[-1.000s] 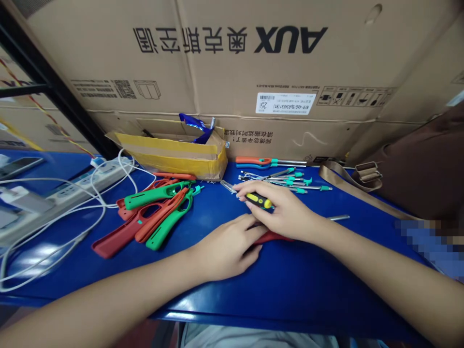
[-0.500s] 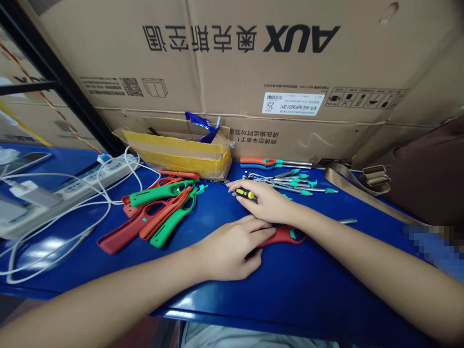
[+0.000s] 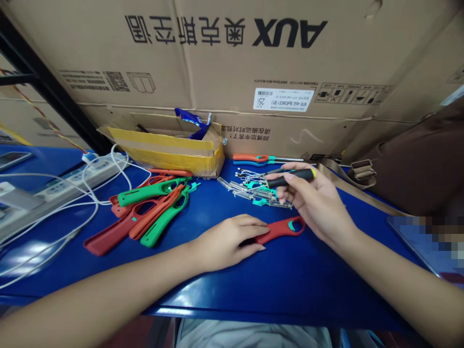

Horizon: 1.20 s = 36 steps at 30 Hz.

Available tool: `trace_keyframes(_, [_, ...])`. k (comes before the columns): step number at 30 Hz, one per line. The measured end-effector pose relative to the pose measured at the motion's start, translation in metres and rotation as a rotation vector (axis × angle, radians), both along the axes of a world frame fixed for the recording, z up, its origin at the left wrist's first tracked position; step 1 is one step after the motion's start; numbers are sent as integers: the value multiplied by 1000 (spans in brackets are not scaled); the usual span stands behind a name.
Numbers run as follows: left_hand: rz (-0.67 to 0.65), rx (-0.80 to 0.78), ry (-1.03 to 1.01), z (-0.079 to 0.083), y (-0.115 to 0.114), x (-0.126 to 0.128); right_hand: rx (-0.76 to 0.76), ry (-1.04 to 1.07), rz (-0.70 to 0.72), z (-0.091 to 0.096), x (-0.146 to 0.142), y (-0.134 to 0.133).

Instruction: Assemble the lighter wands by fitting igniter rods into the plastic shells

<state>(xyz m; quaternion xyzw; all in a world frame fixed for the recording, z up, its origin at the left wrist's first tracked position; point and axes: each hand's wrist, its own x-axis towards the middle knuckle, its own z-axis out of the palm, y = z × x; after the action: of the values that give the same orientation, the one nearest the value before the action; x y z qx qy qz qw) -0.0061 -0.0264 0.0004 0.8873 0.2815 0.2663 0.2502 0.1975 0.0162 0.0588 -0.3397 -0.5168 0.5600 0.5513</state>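
My left hand (image 3: 224, 241) rests on the blue table (image 3: 232, 285), fingers curled over the near end of a red plastic handle shell (image 3: 281, 228) with a teal trigger. My right hand (image 3: 319, 205) is raised a little above the table and grips a black screwdriver with a yellow end (image 3: 295, 177), its tip pointing left. Just left of that hand lies a cluster of metal rods with teal fittings (image 3: 259, 191).
A pile of red and green handle shells (image 3: 145, 210) lies to the left. Behind it stands an open cardboard box with yellow tape (image 3: 170, 150). A white power strip with cables (image 3: 68, 181) is far left. Large cardboard cartons (image 3: 224, 67) wall the back. A brown strap (image 3: 348, 179) lies at right.
My right hand lifted the screwdriver off the table and moved right and up. The red handle shell under my left hand now shows its full far end. The metal rods shifted nearer.
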Motion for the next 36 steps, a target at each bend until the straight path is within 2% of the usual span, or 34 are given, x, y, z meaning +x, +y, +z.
trace_keyframes(5, [6,-17,-75,-6,6,3,-28,78,-168,-6,17,-6])
trace_keyframes(9, [50,-30,-119,-2,8,5,-79,131,-232,-13,24,-5])
trace_keyframes(12, [173,-63,-183,5,8,6,-90,160,-242,-13,28,-4])
trace_keyframes(16, [289,-233,-340,14,8,5,-130,196,-238,-11,29,-6])
trace_keyframes(19, [284,-267,-426,20,6,3,-144,202,-227,-11,27,-8])
trace_keyframes(26, [239,-55,-374,26,-2,3,-125,181,-224,-10,26,-10])
trace_keyframes(36, [310,-262,-381,30,-8,8,-74,133,-197,-11,25,-13])
